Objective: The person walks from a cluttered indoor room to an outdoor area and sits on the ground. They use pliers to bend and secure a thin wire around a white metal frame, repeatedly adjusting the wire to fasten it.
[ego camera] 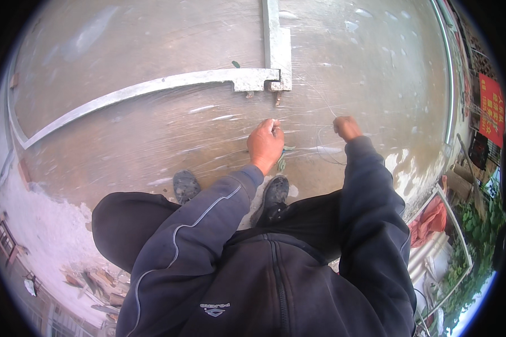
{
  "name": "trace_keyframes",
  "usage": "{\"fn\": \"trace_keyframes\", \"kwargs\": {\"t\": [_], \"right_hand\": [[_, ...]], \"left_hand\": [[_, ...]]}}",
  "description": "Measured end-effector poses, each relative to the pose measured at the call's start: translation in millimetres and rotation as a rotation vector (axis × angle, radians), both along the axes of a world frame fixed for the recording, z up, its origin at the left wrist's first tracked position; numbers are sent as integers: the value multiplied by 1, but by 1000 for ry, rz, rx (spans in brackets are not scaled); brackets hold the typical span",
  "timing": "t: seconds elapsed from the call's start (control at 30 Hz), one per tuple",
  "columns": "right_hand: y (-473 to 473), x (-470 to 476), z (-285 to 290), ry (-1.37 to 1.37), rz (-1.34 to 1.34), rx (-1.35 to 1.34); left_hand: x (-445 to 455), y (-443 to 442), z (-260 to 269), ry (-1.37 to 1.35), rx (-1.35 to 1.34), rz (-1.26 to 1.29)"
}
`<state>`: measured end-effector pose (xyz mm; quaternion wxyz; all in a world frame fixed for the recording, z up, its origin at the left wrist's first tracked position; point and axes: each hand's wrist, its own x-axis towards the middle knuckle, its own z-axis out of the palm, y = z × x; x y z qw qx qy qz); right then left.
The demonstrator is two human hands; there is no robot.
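My right hand [347, 127] is closed on a thin wire [325, 101], which runs up and left towards a pale metal frame and also hangs in a loop below the hand. My left hand [266, 143] is curled over the wet ground, just below the frame's corner joint; whether anything thin is between its fingers cannot be told. A long pale bar [122, 92] curves in from the left and ends in a notched piece beside an upright bar [280, 50]. Rusty stubs [278, 99] stick out below the joint. Green leaves [281, 162] lie beside my left wrist.
Wet brown concrete [202, 126] spreads under the frame, with my two dark shoes [275, 191] near my hands. At the right are a metal pipe [450, 101], a red banner with writing [491, 110], logs and red cloth [430, 221]. Wood scraps [103, 284] lie lower left.
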<state>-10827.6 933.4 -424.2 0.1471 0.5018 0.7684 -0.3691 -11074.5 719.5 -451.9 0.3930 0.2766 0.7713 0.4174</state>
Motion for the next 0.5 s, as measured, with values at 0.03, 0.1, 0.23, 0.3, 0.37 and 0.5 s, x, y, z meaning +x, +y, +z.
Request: {"fn": "trace_keyframes", "kwargs": {"t": [0.03,0.1,0.23,0.3,0.37,0.5], "right_hand": [[5,27,-10,3,300,149],[18,84,-21,-170,466,196],[9,124,-24,-290,527,185],[5,121,-27,-250,542,148],[1,110,-28,-241,543,110],[9,95,-38,-257,416,8]], "left_hand": [[-3,-1,-9,14,-20,19],[-8,0,-18,12,-62,50],[-18,-2,-27,-38,-135,107],[-22,-4,-32,-50,-142,125],[-23,-6,-39,-50,-137,131],[-18,-7,-41,-1,-121,112]]}}
